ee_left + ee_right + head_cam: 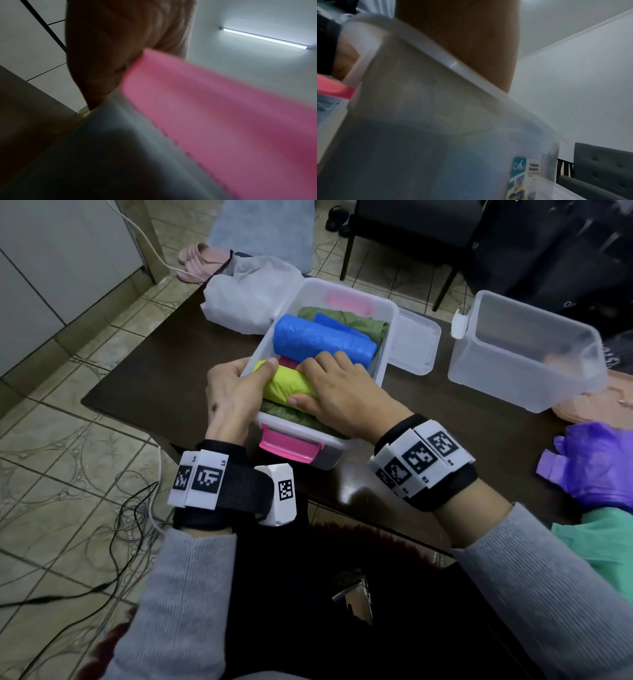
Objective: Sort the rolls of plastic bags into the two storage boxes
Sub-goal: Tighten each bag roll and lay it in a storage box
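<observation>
Yellow roll (287, 385) sits gripped between both hands' fingers (329, 364), going into the nearly full pink-latched box (387, 337); beyond them the second box (520, 364) looks empty, purple bags (596, 463) unsorted.

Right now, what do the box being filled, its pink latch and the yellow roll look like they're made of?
Box being filled: looks like translucent, frosted plastic; contents and the table show dimly through its walls.
Pink latch: opaque plastic, smooth and slightly glossy, probably moulded.
Yellow roll: thin plastic film, judging by fine wrinkles and soft sheen; the right hand grips it and the left hand steadies its end.
</observation>
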{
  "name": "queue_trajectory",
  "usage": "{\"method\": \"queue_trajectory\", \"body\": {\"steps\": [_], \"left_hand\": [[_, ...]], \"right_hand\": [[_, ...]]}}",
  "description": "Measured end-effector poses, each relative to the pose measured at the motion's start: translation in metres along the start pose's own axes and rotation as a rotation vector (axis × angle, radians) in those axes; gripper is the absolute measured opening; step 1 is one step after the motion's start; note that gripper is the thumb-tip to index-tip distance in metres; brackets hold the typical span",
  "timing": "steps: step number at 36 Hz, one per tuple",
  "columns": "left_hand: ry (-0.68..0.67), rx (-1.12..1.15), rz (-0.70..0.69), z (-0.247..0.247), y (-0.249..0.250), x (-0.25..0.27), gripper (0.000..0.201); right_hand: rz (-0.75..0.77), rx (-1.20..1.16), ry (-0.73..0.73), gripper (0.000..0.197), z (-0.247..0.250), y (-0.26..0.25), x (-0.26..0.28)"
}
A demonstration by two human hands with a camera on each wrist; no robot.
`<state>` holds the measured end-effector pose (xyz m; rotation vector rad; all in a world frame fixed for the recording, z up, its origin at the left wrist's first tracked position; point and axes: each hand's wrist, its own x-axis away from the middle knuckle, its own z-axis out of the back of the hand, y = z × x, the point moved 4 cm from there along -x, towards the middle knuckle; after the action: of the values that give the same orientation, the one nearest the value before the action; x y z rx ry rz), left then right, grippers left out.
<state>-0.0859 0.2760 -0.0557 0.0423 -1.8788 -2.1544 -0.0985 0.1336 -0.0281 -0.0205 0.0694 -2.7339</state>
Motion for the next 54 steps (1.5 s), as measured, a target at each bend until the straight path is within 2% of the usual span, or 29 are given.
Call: {"method": "queue_trajectory", "body": {"steps": [3,6,10,12,14,17,19,22,25,27,32,35,39,43,47,50,54], "left_hand": [[-0.006,-0.01,0.0,0.0,0.001,0.001,0.01],[-0.02,-0.02,-0.009,0.0,0.002,0.002,0.018],[-0.003,-0.033,-0.021,0.002,0.005,0.002,0.04],[0.049,-0.159,-0.062,0.004,0.009,0.003,0.05],[0.126,-0.323,-0.158,0.005,0.019,0.012,0.054],[0.196,-0.487,-0.436,-0.004,0.044,0.038,0.046],[0.175,-0.47,-0.602,-0.019,0.059,0.057,0.038],[0.075,-0.337,-0.766,-0.051,0.077,0.09,0.032],[-0.093,-0.247,-0.873,-0.093,0.079,0.125,0.03],[-0.245,-0.243,-0.86,-0.124,0.068,0.141,0.032],[-0.618,-0.449,-0.672,-0.197,0.009,0.168,0.04],[-0.743,-0.659,-0.554,-0.223,-0.029,0.178,0.052],[-0.772,-0.863,-0.505,-0.239,-0.064,0.181,0.061],[-0.723,-0.993,-0.597,-0.243,-0.083,0.184,0.064],[-0.674,-1.072,-0.707,-0.244,-0.09,0.187,0.066],[-0.674,-1.037,-0.705,-0.244,-0.091,0.187,0.062],[-0.675,-1.049,-0.705,-0.243,-0.093,0.186,0.061]], "right_hand": [[-0.012,-0.059,0.002,0.053,0.0,0.004,-0.001],[-0.029,-0.181,0.031,0.054,0.001,0.006,0.001],[-0.062,-0.411,0.242,0.052,0.008,0.012,0.008],[-0.116,-0.498,0.375,0.049,0.009,0.021,0.015],[-0.192,-0.549,0.47,0.048,0.01,0.035,0.027],[-0.309,-0.55,0.537,0.046,0.007,0.064,0.048],[-0.38,-0.53,0.589,0.042,0.006,0.085,0.065],[-0.489,-0.46,0.651,0.035,0.006,0.117,0.094],[-0.637,-0.377,0.65,0.035,0.007,0.15,0.127],[-0.754,-0.333,0.653,0.037,0.01,0.171,0.149],[-1.104,-0.308,0.633,0.042,0.014,0.225,0.206],[-1.314,-0.316,0.624,0.047,0.012,0.253,0.24],[-1.511,-0.233,0.599,0.051,0.009,0.282,0.275],[-1.628,-0.166,0.529,0.058,0.007,0.305,0.298],[-1.684,-0.183,0.414,0.06,0.001,0.324,0.309],[-1.712,-0.202,0.289,0.059,-0.001,0.329,0.312],[-1.677,-0.131,0.093,0.056,-0.012,0.327,0.309]]}}
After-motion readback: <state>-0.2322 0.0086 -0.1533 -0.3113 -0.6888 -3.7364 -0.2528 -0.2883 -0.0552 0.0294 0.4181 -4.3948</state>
